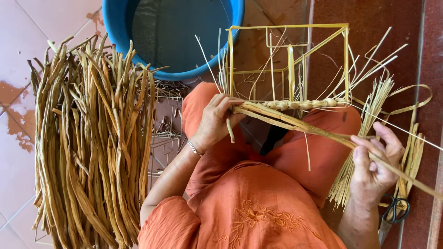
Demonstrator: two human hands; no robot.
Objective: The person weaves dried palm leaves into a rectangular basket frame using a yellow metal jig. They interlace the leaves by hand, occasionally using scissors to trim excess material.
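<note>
1. On the tiled floor at far left lies a big pile of dried stalks, long tan strips running top to bottom of the view. Above it sits a blue tub, its rim touching the pile's upper end.
2. Left hand: fingers curled and pressed onto the near end of a long bundled strand, pinching it against the lower bar of a yellow wire frame. A thin bracelet circles the wrist.
3. Wire frame stands upright just beyond the knees, which are covered in orange cloth. A short run of woven, knotted work sits along its lower bar, right of the left hand.
4. Strand runs diagonally from the left hand down to the right, passing over the lap and on toward the picture's right edge.
5. Right hand: fingers loosely closed around the strand farther along, thumb on top; the hand is well apart from the left.
6. Behind the right hand, loose pale straw fans out. Black-handled scissors lie on the floor just below that hand.
</note>
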